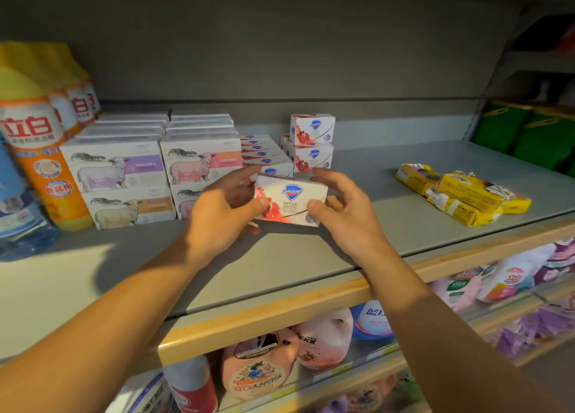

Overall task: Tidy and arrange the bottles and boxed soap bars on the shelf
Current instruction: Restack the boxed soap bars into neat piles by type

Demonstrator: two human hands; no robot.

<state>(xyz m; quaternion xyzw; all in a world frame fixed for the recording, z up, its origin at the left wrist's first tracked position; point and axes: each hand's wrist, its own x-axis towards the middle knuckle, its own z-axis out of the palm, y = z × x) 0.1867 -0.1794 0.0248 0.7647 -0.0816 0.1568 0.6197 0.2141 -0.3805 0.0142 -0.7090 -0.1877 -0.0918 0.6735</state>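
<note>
A white and red Safeguard soap box [291, 199] is held just above the grey shelf [311, 251], tilted. My left hand [224, 209] grips its left end and my right hand [342, 207] grips its right end. Behind it, a row of matching Safeguard boxes [264, 151] lies flat, and two more [311, 143] stand stacked. Stacks of sheep-printed soap boxes [155, 167] fill the shelf to the left. Orange and yellow detergent bottles [40, 151] and a blue bottle [15, 201] stand at the far left.
Loose yellow soap packs [460, 195] lie in a heap on the right of the shelf. Green boxes [529, 132] sit on the neighbouring shelf at far right. The wooden shelf edge [280, 313] runs below my arms, with pink and white bottles [280, 356] on the lower shelf.
</note>
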